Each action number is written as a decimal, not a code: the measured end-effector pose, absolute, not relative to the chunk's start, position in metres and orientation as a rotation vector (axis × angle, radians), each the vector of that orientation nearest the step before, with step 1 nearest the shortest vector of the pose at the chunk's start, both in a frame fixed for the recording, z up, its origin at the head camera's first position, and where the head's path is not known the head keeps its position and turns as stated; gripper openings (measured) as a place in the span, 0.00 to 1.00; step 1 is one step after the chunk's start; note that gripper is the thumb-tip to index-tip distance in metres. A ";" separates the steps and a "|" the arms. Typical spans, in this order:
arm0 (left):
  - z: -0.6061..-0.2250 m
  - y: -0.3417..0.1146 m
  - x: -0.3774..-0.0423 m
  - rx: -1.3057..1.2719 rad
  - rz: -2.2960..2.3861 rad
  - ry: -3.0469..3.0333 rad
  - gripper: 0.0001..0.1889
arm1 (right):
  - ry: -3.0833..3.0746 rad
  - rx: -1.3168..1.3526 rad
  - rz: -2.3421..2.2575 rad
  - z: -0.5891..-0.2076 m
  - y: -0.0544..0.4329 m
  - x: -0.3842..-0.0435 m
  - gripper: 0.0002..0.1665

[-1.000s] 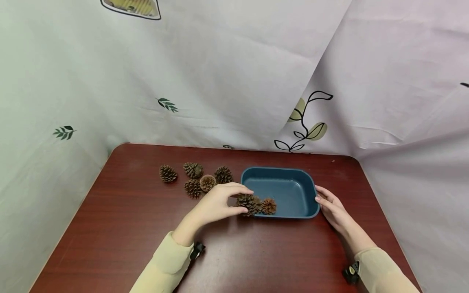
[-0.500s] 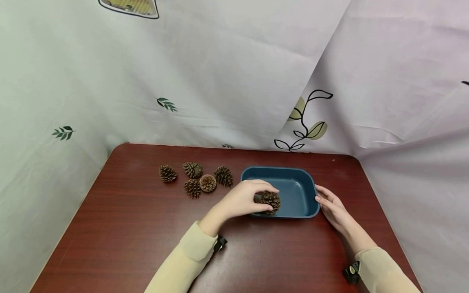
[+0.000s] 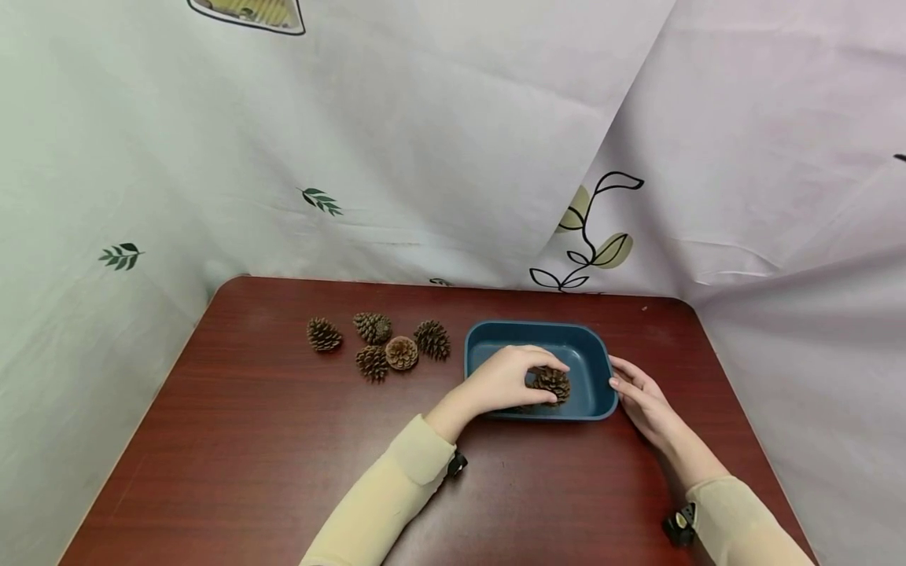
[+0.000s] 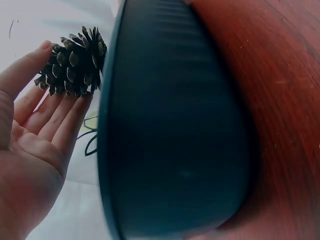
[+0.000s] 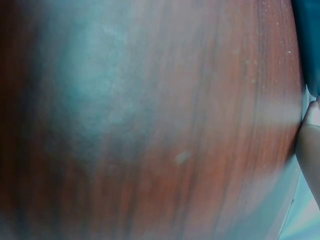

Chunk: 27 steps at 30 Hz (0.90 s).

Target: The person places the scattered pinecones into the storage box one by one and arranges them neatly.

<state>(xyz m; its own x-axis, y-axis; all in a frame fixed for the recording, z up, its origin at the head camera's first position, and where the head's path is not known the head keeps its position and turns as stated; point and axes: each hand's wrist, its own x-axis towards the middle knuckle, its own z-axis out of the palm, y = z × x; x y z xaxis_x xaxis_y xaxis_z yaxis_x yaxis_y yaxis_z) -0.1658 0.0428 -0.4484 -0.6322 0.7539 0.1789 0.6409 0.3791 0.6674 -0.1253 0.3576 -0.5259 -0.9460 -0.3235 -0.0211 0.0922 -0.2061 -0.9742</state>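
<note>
A brown pine cone [image 3: 553, 385] is held between the thumb and fingers of my left hand [image 3: 501, 380], over the inside of a blue plastic box [image 3: 542, 418]. In the left wrist view the pine cone [image 4: 72, 62] shows just beyond the box's rim, with the thumb on one side and fingers on the other. My right hand [image 3: 646, 401] holds the box's right end, thumb tip at the rim. Behind my left hand, other pine cones lying in the box are mostly hidden. The right wrist view catches only a digit [image 5: 311, 145] beside a corner of the box.
Several pine cones lie on the reddish-brown table left of the box, among them a round one [image 3: 402, 354] and one set apart [image 3: 324, 335]. A white cloth [image 3: 425, 157] with printed leaves hangs behind the table's far edge [image 3: 340, 281].
My left hand has carried the pine cone rightward, from the box's front left corner to over its middle. The right hand and the box have stayed in place.
</note>
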 end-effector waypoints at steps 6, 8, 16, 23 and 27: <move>-0.455 0.053 -0.171 1.240 1.071 2.454 0.22 | 1.770 -0.274 -2.242 -0.526 0.357 -0.126 0.26; -0.458 0.055 -0.172 1.236 1.063 2.447 0.22 | 1.758 -0.282 -2.249 -0.526 0.358 -0.126 0.26; -0.471 0.059 -0.176 1.227 1.011 2.435 0.22 | 1.749 -0.308 -2.249 -0.527 0.359 -0.126 0.27; -0.481 0.062 -0.178 1.233 0.966 2.438 0.23 | 1.734 -0.328 -2.269 -0.527 0.359 -0.125 0.27; -0.484 0.065 -0.179 1.237 0.983 2.434 0.22 | 1.737 -0.325 -2.273 -0.528 0.357 -0.125 0.27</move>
